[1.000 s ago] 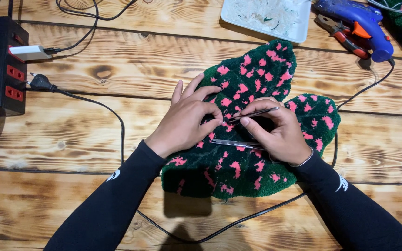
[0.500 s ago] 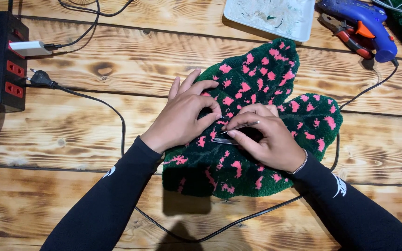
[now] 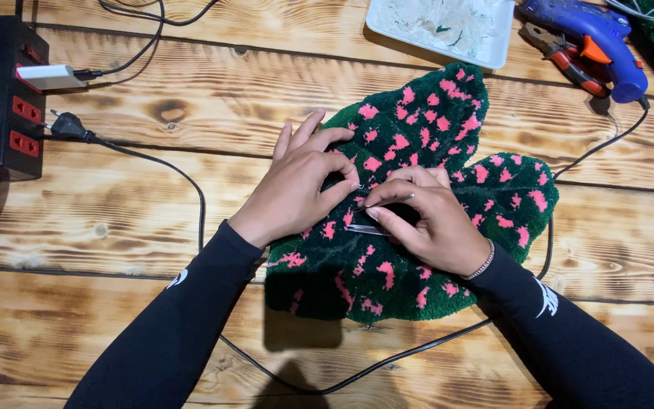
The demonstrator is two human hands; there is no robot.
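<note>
Head view: left hand (image 3: 300, 189) pressing on green leaf-shaped tufted rug (image 3: 425, 220) with pink spots, fingers (image 3: 342, 163) curled, pinching pile. Right hand (image 3: 429, 220) lying just beside, fingers (image 3: 387, 198) pinching thin metal tool (image 3: 380, 216) between both hands' fingertips. Rug lying under both hands on wooden desk (image 3: 115, 227). Blue glue gun (image 3: 599, 42) and white tray (image 3: 444, 26) sitting well beyond fingers; black power strip (image 3: 1, 106) far left.

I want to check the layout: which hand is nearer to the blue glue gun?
Right. The right hand rests on the green tufted piece, below and left of the blue glue gun. The left hand lies farther left, beyond the right hand.
</note>
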